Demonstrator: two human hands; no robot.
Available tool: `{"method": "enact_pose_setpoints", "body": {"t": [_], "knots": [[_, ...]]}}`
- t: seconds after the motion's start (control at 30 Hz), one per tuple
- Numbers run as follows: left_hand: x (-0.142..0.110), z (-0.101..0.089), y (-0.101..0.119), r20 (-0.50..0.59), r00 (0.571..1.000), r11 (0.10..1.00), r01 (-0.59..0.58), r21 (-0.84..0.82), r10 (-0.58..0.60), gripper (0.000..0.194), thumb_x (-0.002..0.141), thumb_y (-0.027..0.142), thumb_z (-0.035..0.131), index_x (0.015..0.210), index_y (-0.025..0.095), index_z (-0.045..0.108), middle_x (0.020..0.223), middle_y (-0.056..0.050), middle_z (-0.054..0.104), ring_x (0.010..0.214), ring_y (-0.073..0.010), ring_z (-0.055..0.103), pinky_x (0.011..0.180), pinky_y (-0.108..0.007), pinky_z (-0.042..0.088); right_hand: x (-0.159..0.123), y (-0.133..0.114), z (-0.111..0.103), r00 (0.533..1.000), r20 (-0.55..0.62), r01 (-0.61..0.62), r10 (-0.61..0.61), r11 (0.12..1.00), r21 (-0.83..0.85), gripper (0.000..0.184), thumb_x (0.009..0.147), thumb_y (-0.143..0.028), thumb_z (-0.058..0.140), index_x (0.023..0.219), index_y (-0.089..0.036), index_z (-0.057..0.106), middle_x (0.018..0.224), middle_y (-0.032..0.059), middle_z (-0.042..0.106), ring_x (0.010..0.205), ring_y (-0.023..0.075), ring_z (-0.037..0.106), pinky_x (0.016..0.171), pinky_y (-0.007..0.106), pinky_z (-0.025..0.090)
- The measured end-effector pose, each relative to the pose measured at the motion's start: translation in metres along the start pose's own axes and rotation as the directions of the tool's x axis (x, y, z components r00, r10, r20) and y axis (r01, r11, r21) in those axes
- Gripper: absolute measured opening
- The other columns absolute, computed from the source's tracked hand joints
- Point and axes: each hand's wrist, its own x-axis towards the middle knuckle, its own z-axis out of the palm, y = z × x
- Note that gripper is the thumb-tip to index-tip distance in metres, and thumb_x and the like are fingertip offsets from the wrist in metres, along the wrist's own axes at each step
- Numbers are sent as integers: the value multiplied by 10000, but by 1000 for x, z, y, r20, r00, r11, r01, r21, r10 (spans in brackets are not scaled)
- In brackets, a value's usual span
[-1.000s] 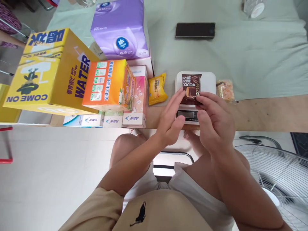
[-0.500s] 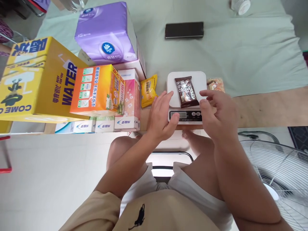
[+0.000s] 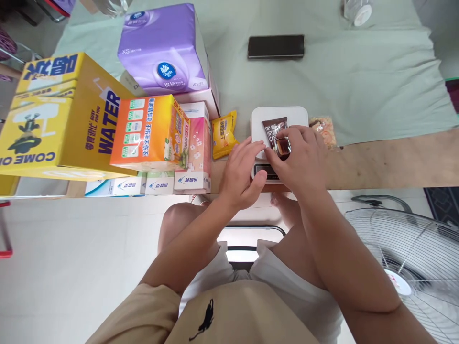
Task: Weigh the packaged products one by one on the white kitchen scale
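A brown wrapped snack packet lies on the white plate of a small kitchen scale. My right hand reaches over the packet, with thumb and fingers closed on it; the palm covers its right part and some of the scale's buttons. At the scale's left edge, my left hand holds nothing, its fingers stretched out and thumb apart. A yellow snack packet lies left of the scale. Right of the scale is a clear-wrapped snack, partly behind my right hand.
On the left stand a yellow carton, an orange soap pack, a purple tissue pack and a pink box. A black phone and a glass jar are farther back. A fan stands low right.
My right hand has moved left from beside the scale onto the brown snack packet and closed on it. My left hand stays almost in place. The view has shifted slightly.
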Motion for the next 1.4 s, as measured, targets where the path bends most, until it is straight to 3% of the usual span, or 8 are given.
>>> {"method": "enact_pose_setpoints", "body": {"t": [0.1,0.23,0.37,0.47,0.67,0.9,1.1,1.4], "knots": [[0,-1,1,-23,1000,1000,5,-17,-6,590,1097,566,283,1397,150,573,1437,-174,689,1492,-327,542,1255,-527,413,2,-3,-2,999,30,-39,39,999,-1,180,818,-327,674,971,-244,631,1128,103,713,1179,352,610,1074,580,488],[2,-1,2,-37,999,999,7,-45,-9,550,1098,544,320,1360,144,593,1387,-176,695,1441,-307,565,1245,-502,440,3,-2,-11,998,22,-56,55,997,54,237,780,-283,659,1009,-237,617,1137,106,703,1111,316,632,1003,527,530],[4,1,-1,-64,998,999,5,-44,-8,538,1096,560,294,1352,183,582,1356,-162,693,1404,-302,578,1227,-501,459,1,18,-35,988,-108,-96,111,986,133,317,728,-266,661,1038,-247,600,1204,131,697,1095,313,670,937,508,554],[4,2,-4,-76,997,999,2,-45,-5,518,1096,559,291,1363,207,562,1353,-158,683,1401,-303,579,1216,-499,468,-1,40,-57,956,-145,-239,253,965,110,336,658,-231,689,971,-272,573,1230,152,697,1041,312,685,876,500,547],[4,4,-9,-70,997,998,22,-50,-25,513,1093,591,281,1365,253,555,1351,-138,657,1341,-296,608,1180,-485,487,-12,58,-86,894,66,-443,444,896,-29,294,635,-185,726,824,-291,529,903,72,678,923,300,647,886,526,505],[7,6,-9,-101,995,1000,-2,-13,0,465,1105,569,299,1322,258,569,1292,-110,674,1240,-262,645,1127,-438,507,-17,67,-74,913,271,-302,307,951,-60,174,684,-325,658,758,-268,512,760,30,627,873,284,580,761,467,454],[7,7,-7,-104,995,1000,-1,-3,0,500,1103,571,294,1305,216,583,1275,-137,679,1222,-274,651,1103,-442,517,-17,90,-55,956,203,-212,211,977,-20,212,678,-369,687,761,-260,525,711,6,539,827,242,519,736,395,448],[6,7,-10,-69,997,999,23,-29,-25,510,1087,596,308,1324,231,575,1295,-137,665,1246,-296,634,1129,-468,494,-6,74,-53,918,253,-311,304,950,-12,132,785,-352,638,768,-260,545,848,63,612,1142,341,594,976,570,513]]}}
